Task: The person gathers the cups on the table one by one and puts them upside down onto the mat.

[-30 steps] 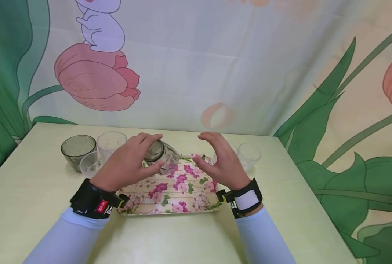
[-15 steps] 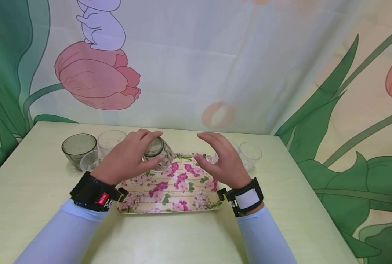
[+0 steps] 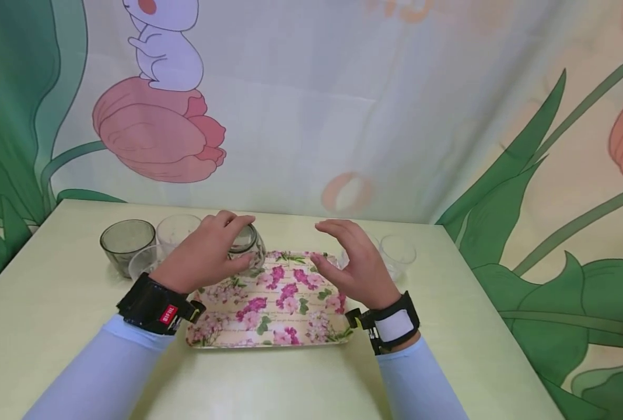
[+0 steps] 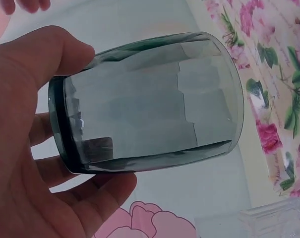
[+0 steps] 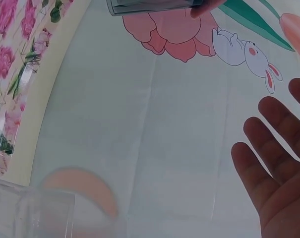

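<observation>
My left hand (image 3: 206, 254) grips a smoky grey-green drinking glass (image 4: 145, 104), its thumb on one side and fingers curled round the other. The thick dark base lies toward the palm; the wider mouth points down at the flowered tray (image 3: 296, 324). In the head view, the glass hangs over the tray's back left part, half hidden behind the hand. My right hand (image 3: 356, 262) is raised over the tray's right side, fingers spread and holding nothing. Its straight fingers (image 5: 273, 148) also show in the right wrist view.
Left of the tray stand another smoky glass (image 3: 128, 240), a clear cup (image 3: 177, 228) and a second clear cup (image 3: 144, 262), partly behind the left hand. More clear cups (image 3: 398, 252) stand behind the right hand. A printed curtain (image 3: 285, 128) hangs behind the table.
The glass in my left hand has swung from a slant to nearly straight mouth-down, shifting a little left. My right hand keeps its open pose almost in place.
</observation>
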Available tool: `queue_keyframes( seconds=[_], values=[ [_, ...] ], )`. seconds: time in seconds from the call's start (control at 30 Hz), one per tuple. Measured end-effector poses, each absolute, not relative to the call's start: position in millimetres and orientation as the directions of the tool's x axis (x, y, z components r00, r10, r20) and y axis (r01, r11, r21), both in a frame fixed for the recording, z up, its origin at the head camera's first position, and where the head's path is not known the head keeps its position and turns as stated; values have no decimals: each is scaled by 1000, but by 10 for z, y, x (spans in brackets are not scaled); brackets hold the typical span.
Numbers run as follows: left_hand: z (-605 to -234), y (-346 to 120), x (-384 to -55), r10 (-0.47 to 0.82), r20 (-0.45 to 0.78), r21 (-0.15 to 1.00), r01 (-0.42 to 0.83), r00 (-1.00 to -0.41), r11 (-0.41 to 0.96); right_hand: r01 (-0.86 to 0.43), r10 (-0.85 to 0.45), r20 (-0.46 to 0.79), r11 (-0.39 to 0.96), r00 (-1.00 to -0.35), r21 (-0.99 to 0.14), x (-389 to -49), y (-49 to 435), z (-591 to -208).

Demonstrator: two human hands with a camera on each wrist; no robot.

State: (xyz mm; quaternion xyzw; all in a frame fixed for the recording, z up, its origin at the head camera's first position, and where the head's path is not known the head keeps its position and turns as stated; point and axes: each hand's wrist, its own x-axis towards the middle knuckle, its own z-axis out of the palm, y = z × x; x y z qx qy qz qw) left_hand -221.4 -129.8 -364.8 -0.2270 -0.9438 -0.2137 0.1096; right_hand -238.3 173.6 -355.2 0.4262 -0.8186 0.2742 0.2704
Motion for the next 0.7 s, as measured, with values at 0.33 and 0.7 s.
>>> queue_keyframes(
  seconds=[0.33,0.7],
  values=[
    [-3676,-1333,-2289,365,234,351,428,-901,833,-845,-554,669,485,-496,-226,-2366,1718,-3547],
    [-3803,-1376,-2396,375,196,341,421,-906,840,-849,-558,670,481,-490,-219,-2364,1722,-3551]
  ],
)
